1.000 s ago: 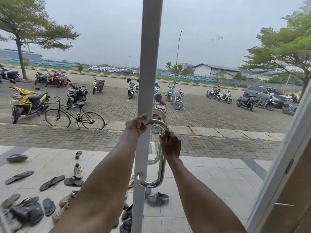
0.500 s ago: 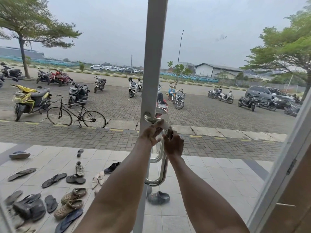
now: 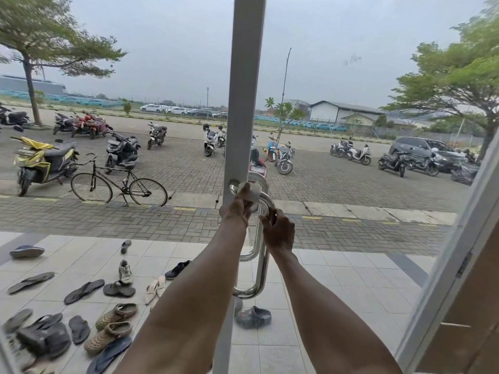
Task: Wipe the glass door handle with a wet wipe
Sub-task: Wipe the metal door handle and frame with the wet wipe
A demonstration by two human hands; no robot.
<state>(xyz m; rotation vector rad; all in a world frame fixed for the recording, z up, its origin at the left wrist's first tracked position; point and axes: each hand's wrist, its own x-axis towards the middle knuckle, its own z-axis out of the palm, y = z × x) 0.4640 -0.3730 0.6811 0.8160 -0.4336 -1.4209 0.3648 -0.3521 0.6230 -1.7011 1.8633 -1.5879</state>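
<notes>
A shiny steel D-shaped door handle (image 3: 261, 271) is fixed to the white frame (image 3: 244, 103) of the glass door, in the middle of the view. My left hand (image 3: 237, 207) presses a white wet wipe (image 3: 253, 191) against the handle's top bend. My right hand (image 3: 278, 230) grips the vertical bar just below that bend. A second handle on the outer side of the glass shows behind the near one.
Through the glass lie several sandals and shoes (image 3: 108, 319) on the tiled porch, a black bicycle (image 3: 118, 184) and parked scooters on the paved lot. Another white door frame (image 3: 453, 260) slants up at the right edge.
My left hand with the wipe shifted from the frame side of the top bend onto the bend itself. My right hand stayed gripping the bar. The view tilted slightly.
</notes>
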